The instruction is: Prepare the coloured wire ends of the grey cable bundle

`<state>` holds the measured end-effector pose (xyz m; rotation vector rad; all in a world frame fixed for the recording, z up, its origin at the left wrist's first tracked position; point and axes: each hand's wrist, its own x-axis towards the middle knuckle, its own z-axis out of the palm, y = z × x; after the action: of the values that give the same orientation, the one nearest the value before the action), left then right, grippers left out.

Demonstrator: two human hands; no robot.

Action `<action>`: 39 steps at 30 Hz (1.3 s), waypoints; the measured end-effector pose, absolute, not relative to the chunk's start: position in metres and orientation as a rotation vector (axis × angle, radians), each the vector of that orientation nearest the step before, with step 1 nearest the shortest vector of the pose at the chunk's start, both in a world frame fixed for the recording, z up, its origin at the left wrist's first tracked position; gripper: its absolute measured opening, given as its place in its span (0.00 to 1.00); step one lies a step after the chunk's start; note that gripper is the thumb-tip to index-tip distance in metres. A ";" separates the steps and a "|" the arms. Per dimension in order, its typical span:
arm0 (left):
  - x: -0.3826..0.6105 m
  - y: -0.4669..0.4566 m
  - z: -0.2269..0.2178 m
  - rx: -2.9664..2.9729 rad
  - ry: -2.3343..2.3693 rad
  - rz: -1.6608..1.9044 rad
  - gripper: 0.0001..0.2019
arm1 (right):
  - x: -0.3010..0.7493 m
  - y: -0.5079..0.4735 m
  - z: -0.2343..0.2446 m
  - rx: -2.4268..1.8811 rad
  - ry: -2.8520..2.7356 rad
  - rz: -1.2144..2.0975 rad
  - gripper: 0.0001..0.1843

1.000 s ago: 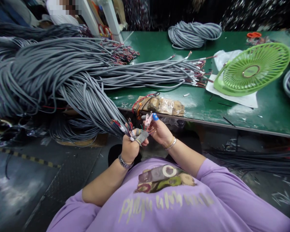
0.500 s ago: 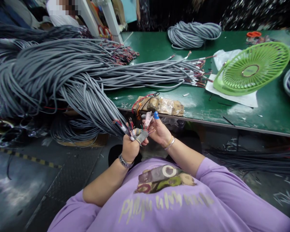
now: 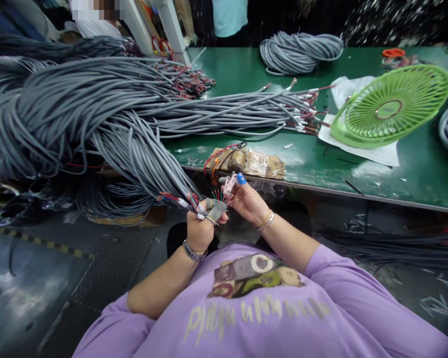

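Grey finger covers wrap the thumb and finger of my left hand (image 3: 200, 232). It pinches a grey cable whose thin coloured wires (image 3: 218, 196) fan out above the thumb. My right hand (image 3: 252, 205), with a blue cover on its thumb, closes on a small pale pink clip-like tool (image 3: 229, 184), just right of the fanned wires. Other stripped cable ends (image 3: 175, 200) with red and blue wires stick out beside my left hand. They belong to a thick bundle of grey cables (image 3: 142, 149) hanging over the table edge.
On the green table (image 3: 309, 171) lie more cables with bared ends (image 3: 302, 112) and a cable coil (image 3: 300, 52). A green fan (image 3: 390, 109) stands at right on white paper. A taped wooden block (image 3: 261, 164) sits at the near edge. People stand beyond the table.
The pink tool has turned slightly in my right hand. Near my left hand, loose cable ends now point farther left. A person in light blue shows more at the back.
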<state>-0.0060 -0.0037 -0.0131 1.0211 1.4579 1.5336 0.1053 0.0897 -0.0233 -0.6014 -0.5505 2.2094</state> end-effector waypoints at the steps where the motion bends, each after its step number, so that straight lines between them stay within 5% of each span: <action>1: -0.006 -0.003 -0.014 1.018 1.465 1.531 0.13 | 0.105 0.089 -0.022 -0.619 -0.550 2.205 0.19; 13: -0.005 0.001 -0.012 1.057 1.473 1.480 0.12 | 0.102 0.089 -0.013 -0.683 -0.431 2.229 0.14; 28: -0.014 -0.010 -0.016 1.150 1.408 1.451 0.12 | 0.129 0.093 -0.026 -0.714 -0.889 2.456 0.28; 39: -0.026 -0.006 -0.014 1.469 1.499 1.086 0.07 | 0.131 0.081 -0.021 -0.656 -1.561 1.940 0.17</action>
<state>-0.0265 -0.0063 -0.0141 1.4687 1.4993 1.0860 0.1309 0.0805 -0.0214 -0.6560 -1.5606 1.9398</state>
